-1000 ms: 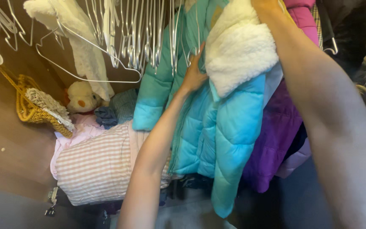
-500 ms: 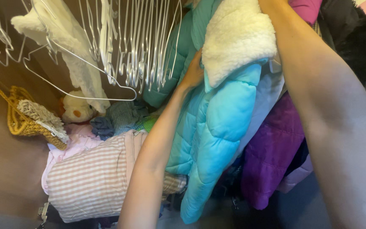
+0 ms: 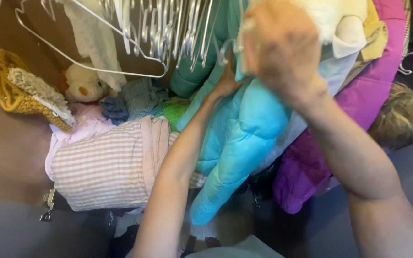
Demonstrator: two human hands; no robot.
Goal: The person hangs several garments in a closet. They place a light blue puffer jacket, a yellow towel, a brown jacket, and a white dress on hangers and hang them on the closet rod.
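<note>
A turquoise puffer jacket (image 3: 244, 129) with a white fleece lining (image 3: 331, 14) hangs among clothes on a rail. My left hand (image 3: 226, 81) reaches up and presses against the jacket's front edge, beside the empty wire hangers (image 3: 168, 33). My right hand (image 3: 278, 52), blurred, is raised in front of the jacket's collar and grips the fleece top near the hanger. A purple jacket (image 3: 307, 167) and a pink garment (image 3: 383, 62) hang just to the right of it.
A pink checked bundle (image 3: 101, 167) lies at lower left, with folded clothes (image 3: 139, 98) and a white plush toy (image 3: 82, 83) behind it. A yellow woven basket (image 3: 20, 95) hangs on the brown wall at left. A furry tan item (image 3: 402, 119) sits at right.
The view has tilted down and the jacket has shifted. My right hand has come down from the top edge into view at the collar; my left hand stays on the jacket's front.
</note>
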